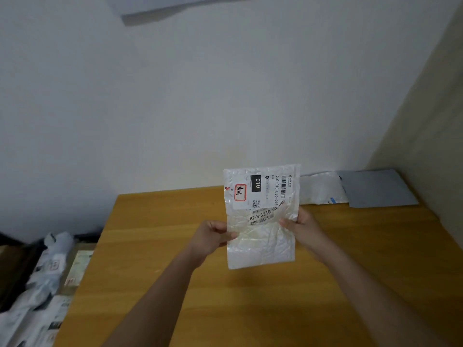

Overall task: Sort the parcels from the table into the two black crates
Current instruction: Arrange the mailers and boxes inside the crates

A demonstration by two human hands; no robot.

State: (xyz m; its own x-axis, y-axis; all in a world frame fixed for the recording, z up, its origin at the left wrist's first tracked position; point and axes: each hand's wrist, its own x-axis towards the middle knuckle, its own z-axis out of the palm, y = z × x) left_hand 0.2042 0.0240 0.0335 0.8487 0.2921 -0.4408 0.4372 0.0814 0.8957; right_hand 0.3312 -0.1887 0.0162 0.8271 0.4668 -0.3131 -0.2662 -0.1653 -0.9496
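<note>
A white bubble mailer [260,246] with a printed label, "010" and a red-framed stamp is held upright above the wooden table [155,284]. My left hand [213,236] pinches its left edge and my right hand [300,226] grips its right edge. At the table's far right lie a second white padded mailer [320,187] and a flat grey mailer [378,187]. Left of the table, below its edge, several grey and white bagged parcels [47,276] are piled; the crate holding them is mostly hidden, with only a dark rim [15,269] showing.
A white wall rises right behind the table, and a beige side wall [431,126] closes off the right. The table's left edge runs diagonally beside the parcel pile.
</note>
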